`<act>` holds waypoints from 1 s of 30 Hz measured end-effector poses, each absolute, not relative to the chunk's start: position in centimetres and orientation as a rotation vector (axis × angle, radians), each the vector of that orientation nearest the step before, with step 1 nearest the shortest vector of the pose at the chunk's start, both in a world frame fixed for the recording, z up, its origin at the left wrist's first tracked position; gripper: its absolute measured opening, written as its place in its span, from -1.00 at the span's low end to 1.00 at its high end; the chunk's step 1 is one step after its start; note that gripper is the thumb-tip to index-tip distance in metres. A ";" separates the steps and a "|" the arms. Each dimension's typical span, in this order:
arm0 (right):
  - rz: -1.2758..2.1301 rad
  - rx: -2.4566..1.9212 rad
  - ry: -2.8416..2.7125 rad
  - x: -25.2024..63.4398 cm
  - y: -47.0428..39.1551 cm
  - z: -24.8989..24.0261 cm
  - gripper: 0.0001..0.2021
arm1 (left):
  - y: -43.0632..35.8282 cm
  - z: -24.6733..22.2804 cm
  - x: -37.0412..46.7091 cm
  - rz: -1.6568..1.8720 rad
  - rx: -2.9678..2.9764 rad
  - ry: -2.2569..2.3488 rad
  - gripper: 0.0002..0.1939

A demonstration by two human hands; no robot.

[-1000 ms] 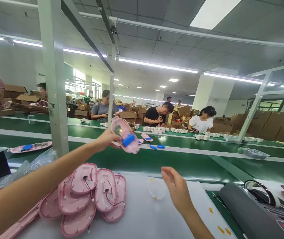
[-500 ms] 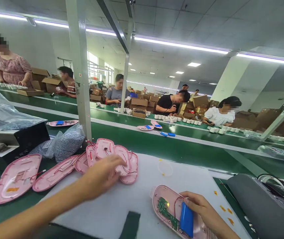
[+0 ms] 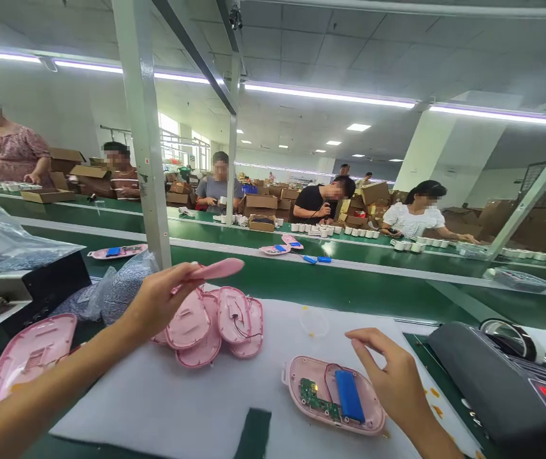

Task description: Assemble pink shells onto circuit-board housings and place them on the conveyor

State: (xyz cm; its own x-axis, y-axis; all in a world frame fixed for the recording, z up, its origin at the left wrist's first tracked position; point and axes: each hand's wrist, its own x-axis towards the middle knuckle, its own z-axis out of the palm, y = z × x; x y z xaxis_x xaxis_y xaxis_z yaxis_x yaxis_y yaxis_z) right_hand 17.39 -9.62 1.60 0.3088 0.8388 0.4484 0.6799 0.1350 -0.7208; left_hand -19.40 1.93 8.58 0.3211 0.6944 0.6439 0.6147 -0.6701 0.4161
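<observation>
My left hand point(image 3: 158, 303) holds a pink oval shell point(image 3: 218, 269) by one end, lifted above a stack of several pink shells point(image 3: 215, 319) with red wires on the white mat point(image 3: 167, 401). My right hand point(image 3: 390, 376) hovers with fingers apart just right of a pink shell half point(image 3: 332, 395) that lies on the mat. That half carries a green circuit board point(image 3: 315, 393) and a blue battery point(image 3: 349, 395).
A green conveyor belt point(image 3: 349, 280) runs across behind the mat with pink parts and blue batteries on it. Several people sit at the far side. A grey machine point(image 3: 497, 382) stands at right, a black box point(image 3: 38, 287) and plastic bags at left. A large pink shell point(image 3: 24, 357) lies at left.
My right hand let go of the shell half with the battery, which now lies on the mat. My left hand picked one pink shell up off the stack.
</observation>
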 end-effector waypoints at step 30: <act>0.205 -1.990 -1.489 21.0 -11.3 1.9 -0.73 | -2.2 -1.0 -2.2 0.467 3.019 0.039 -0.74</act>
State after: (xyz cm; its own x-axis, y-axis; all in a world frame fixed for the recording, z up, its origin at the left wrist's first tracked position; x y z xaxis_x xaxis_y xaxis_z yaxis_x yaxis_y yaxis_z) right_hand 21.04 -11.27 1.91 0.3470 0.9060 0.2425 0.8070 -0.1567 -0.5694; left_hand -2.23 -2.18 -0.99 0.9531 0.0385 0.3002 0.0123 -0.9960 0.0889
